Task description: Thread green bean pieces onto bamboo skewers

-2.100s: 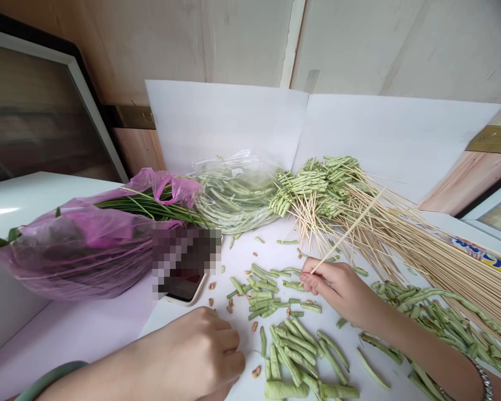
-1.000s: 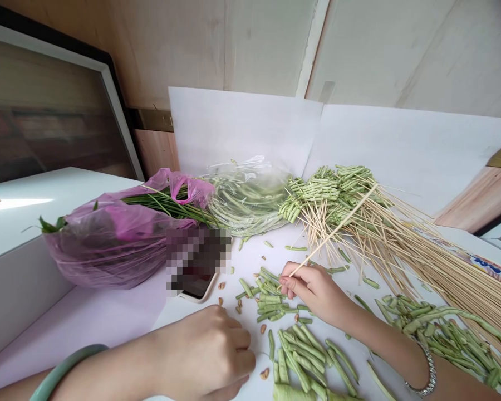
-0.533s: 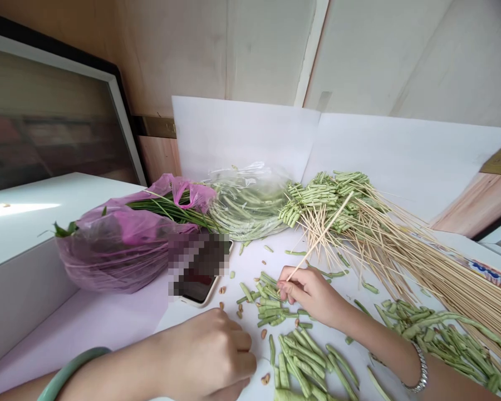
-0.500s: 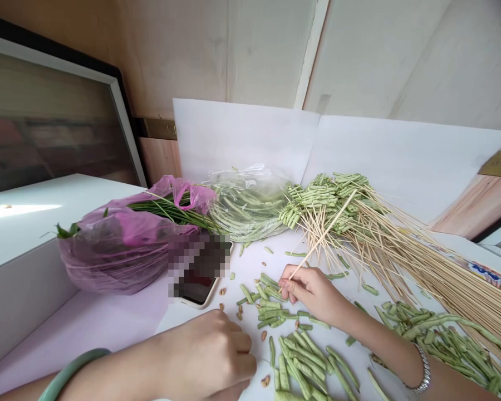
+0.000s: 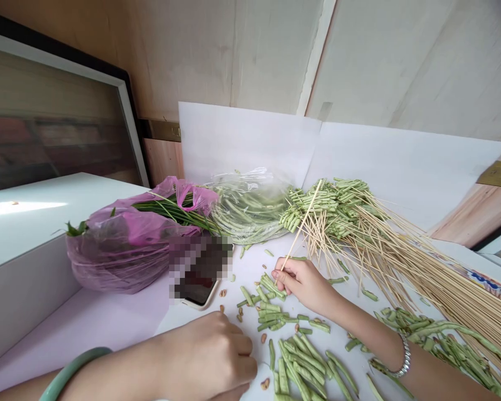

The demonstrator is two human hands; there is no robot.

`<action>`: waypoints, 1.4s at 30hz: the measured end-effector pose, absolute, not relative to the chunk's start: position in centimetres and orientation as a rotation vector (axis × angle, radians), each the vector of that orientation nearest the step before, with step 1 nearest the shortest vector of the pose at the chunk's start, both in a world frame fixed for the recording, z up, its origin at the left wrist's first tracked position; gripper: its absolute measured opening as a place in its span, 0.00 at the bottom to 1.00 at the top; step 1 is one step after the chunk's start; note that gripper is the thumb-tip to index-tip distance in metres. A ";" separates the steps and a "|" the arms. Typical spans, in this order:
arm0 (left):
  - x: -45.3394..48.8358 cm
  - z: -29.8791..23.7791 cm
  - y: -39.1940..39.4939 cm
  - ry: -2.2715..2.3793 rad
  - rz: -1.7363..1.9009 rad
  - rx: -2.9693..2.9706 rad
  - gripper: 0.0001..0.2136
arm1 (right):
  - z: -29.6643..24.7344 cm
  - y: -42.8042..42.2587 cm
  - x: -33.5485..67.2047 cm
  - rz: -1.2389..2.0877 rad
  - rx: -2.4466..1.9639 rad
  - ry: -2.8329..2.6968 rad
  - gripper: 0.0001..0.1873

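Note:
Between the thumb and fingers of my right hand (image 5: pixel 298 278) is a thin bamboo skewer (image 5: pixel 304 225), slanting up and away. Its lower end is close to short cut green bean pieces (image 5: pixel 271 287) on the white tabletop. My left hand (image 5: pixel 217 356) rests at the near edge with its fingers curled under in a fist. Whatever it may hold is hidden beneath the knuckles. Just right of that fist lies a larger group of cut beans (image 5: pixel 303 362). Several brown beans (image 5: pixel 265 384) are scattered between the hand and the pieces.
Behind my right hand, skewers loaded with bean pieces (image 5: pixel 338 200) lie in a heap, their bare sticks (image 5: pixel 438 267) reaching right. A clear bag of long beans (image 5: pixel 250 214) and a purple bag of greens (image 5: pixel 121 262) stand at the back. A phone (image 5: pixel 202 278) lies left of centre.
My right hand has moved slightly left and away from me, and the skewer in it now stands steeper. My left hand stays in place. The camera view has shifted a little.

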State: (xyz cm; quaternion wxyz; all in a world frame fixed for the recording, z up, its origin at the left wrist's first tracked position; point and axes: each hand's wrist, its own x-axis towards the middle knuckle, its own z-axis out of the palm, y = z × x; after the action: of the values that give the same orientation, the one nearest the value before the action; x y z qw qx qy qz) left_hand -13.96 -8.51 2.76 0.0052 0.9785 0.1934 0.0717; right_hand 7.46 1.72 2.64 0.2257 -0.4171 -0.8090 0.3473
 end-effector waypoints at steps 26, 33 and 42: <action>-13.8 2.8 -8.6 0.621 0.253 3.094 0.10 | 2.2 1.4 6.9 0.907 -1.116 -2.333 0.14; -13.8 2.9 -8.7 0.617 0.296 3.108 0.12 | 2.8 2.8 7.7 0.918 -1.114 -2.227 0.14; -13.9 2.5 -8.8 0.638 0.290 3.135 0.11 | 3.3 2.8 7.9 0.945 -1.114 -2.221 0.16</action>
State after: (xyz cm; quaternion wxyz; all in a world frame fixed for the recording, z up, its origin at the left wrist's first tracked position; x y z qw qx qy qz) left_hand -13.92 -8.76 2.47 -0.0356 0.9753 0.1985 0.0902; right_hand 7.90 2.83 3.34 0.2392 -0.4069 -0.8112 0.3452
